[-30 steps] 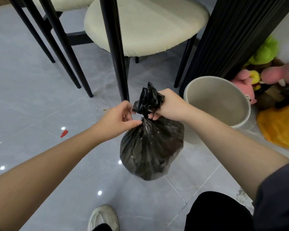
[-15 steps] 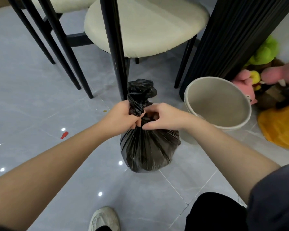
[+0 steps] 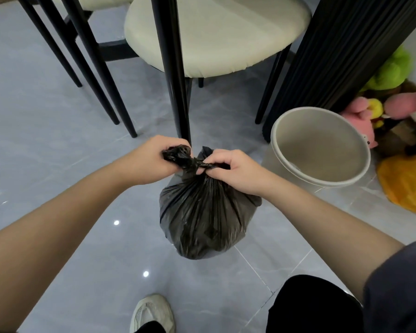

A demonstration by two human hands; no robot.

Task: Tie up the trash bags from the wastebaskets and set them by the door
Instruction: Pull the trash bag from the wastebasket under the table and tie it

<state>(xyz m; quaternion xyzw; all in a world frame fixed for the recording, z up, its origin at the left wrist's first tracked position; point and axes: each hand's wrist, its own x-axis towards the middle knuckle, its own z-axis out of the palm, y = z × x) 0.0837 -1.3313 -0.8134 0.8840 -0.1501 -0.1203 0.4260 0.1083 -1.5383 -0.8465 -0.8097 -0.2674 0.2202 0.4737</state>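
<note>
Glossy grey tiled floor [image 3: 58, 131], cream-seated black chairs [image 3: 216, 37], plush toys [image 3: 392, 75] piled right

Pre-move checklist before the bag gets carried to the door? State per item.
1. Left hand grips one twisted end of the trash bag neck: ok.
2. Right hand pinches the other end at the knot: ok.
3. Knot cinched tight: cannot tell, the hands cover most of it.
4. Bag out of the wastebasket: ok, the basket shows no liner and the bag hangs beside it.
5. Bag intact, no tear or leak: cannot tell, only the near side shows; the floor under it looks dry.
6. Swing room: not ok, the chair leg stands right behind the knot.
</note>
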